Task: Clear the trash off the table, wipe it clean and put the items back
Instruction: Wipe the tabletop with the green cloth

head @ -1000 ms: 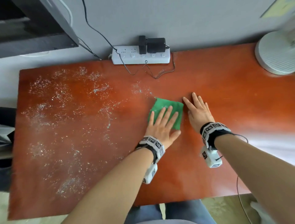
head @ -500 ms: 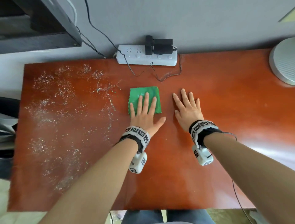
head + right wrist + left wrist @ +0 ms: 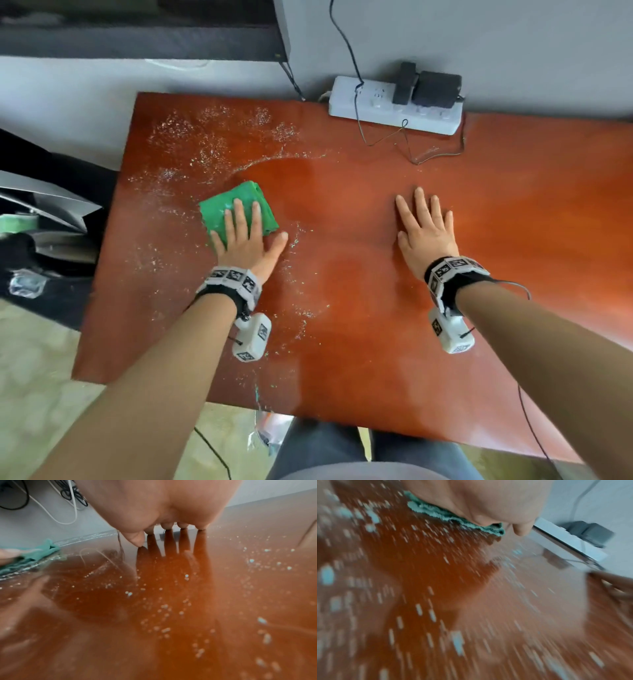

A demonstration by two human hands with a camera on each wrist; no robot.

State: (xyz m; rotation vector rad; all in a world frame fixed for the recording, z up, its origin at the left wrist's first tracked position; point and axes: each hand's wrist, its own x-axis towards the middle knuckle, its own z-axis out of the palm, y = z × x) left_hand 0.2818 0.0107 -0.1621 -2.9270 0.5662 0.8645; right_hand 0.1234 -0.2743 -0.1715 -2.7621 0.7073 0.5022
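Head view: left hand [image 3: 244, 244] presses flat, fingers straight, on a green cloth [image 3: 227, 212] on the red-brown table [image 3: 376, 342] (white crumbs [image 3: 191, 144] scattered around). Right hand [image 3: 424, 233] rests flat, fingers spread, well apart.

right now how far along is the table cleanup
Done: no trash is visible on the table, and its right half looks wiped. In hand: the left hand presses the green cloth flat near the middle left, while the right hand rests flat on bare wood. Left: white specks cover the left side and front, and no items have been put back.
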